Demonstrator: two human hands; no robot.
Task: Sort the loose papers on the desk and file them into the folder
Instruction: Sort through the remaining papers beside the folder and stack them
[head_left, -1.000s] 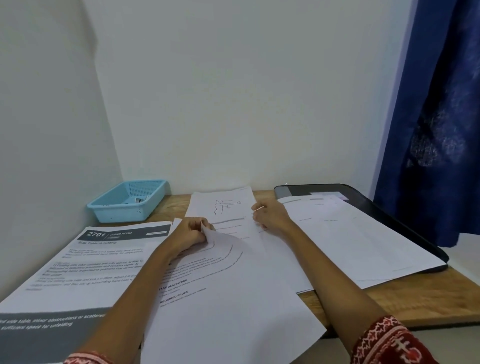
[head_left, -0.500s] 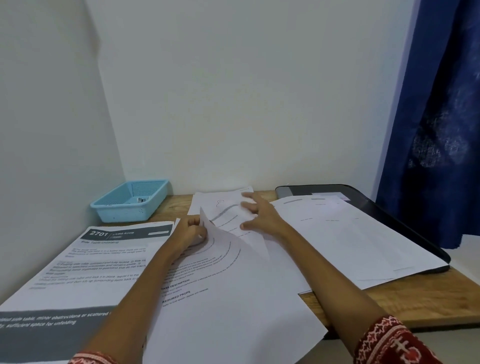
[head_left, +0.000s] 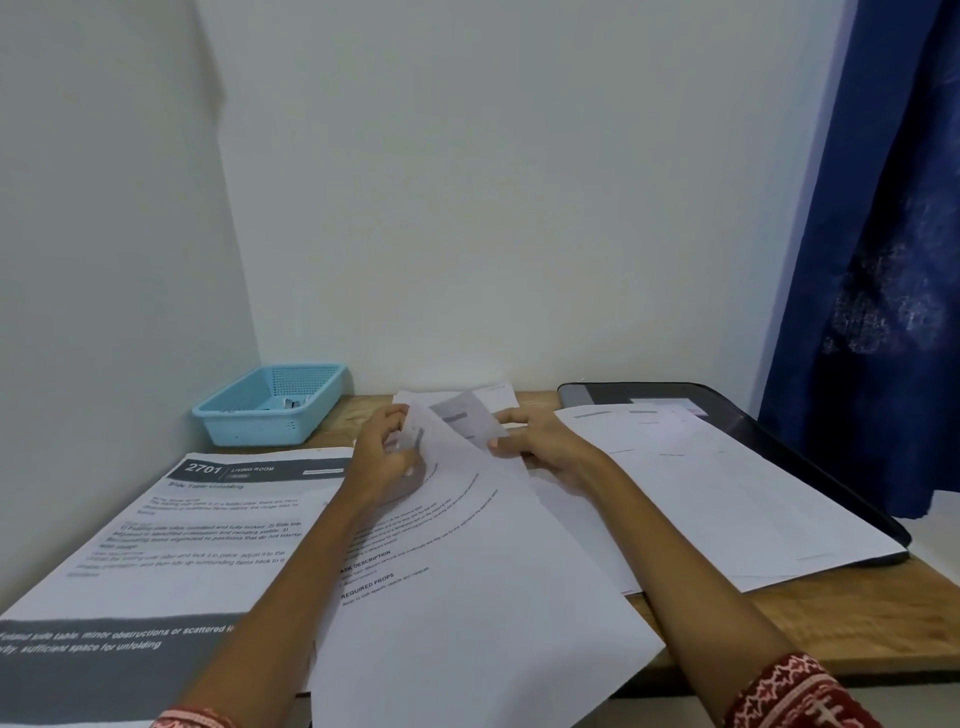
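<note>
The left hand (head_left: 382, 457) has its fingers curled around the near-left edge of a lifted sheet (head_left: 457, 431), thumb and fingertips pinching the paper so that it arches up off the desk (head_left: 779, 631). The right hand (head_left: 535, 441) grips the same sheet from the other side, fingers bent over its right edge – the paper hangs between the two hands, tilted, its printed grey bar facing the camera. Just beyond the hands one more sheet (head_left: 501, 397) lies flat against the wall. Under both wrists spreads a large white page (head_left: 467, 597) with curved printed lines. Left of the left hand lies one page headed "2701" (head_left: 208, 519). Right of the right hand sits one dark folder (head_left: 810, 457), open, with a stack of white pages (head_left: 701, 493) lying on it – how many are in the stack I cannot tell. Beyond the left hand, in the corner, stands one blue basket (head_left: 270, 405). One blue curtain (head_left: 883, 260) hangs far right of the right hand
</note>
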